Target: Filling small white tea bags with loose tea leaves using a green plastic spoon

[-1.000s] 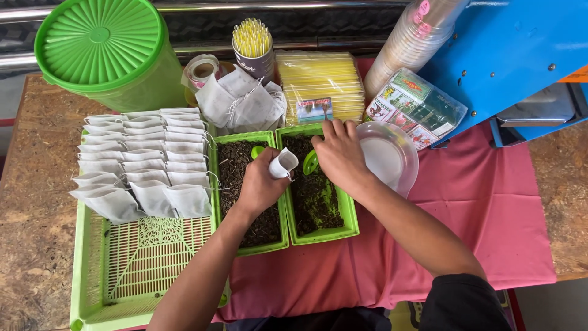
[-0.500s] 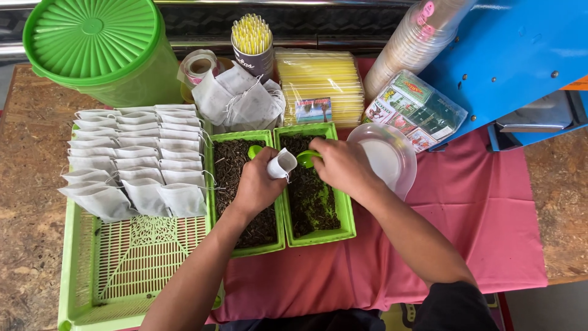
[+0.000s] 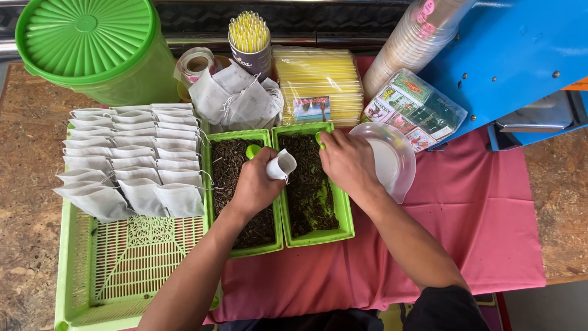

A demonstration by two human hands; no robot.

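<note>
Right hand slides its green scoop to the tea tray's top edge, fingers clamped | left hand pinches open paper bag, centre frame | scoop reloading, I'd say.

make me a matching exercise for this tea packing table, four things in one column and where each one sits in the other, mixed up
Things:
1. open white filter bag
2. green scoop
3. filled white bags
4. yellow straws

Places:
A. in rows on the big green tray
B. upright in a cup at the back
C. held in the left hand
D. in the right hand, over the right tub of loose tea

Pairs: 1-C, 2-D, 3-A, 4-B
</note>
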